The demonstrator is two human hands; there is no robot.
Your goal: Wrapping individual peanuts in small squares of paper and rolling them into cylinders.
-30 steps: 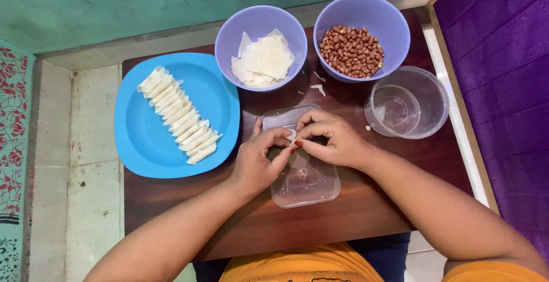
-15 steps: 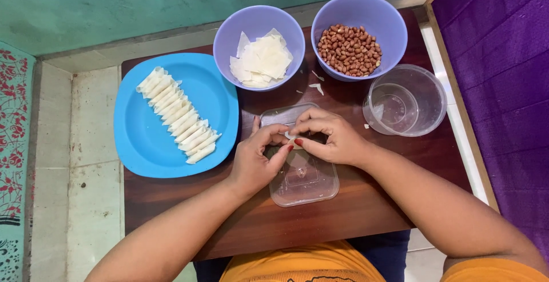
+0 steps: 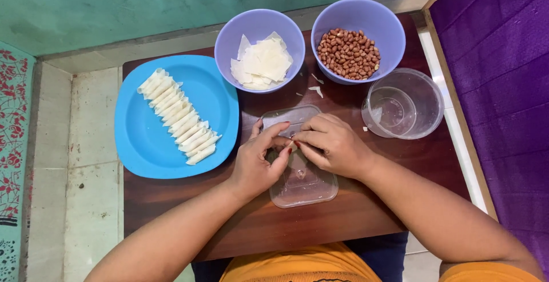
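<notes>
Hands meet at frame centre above a clear rectangular plastic lid [image 3: 303, 185] lying on the dark brown wooden table [image 3: 366, 219]. Left hand [image 3: 260, 165] and right hand [image 3: 334, 145] pinch a small pale wrapper piece [image 3: 290, 145] between their fingertips, fingers drawn together. Judged step: rolling the wrapper into a tube. Blue plastic plate [image 3: 143, 145], left of frame, carries a row of finished white rolls [image 3: 178, 116]. Next action calls for a firm, even pinch.
</notes>
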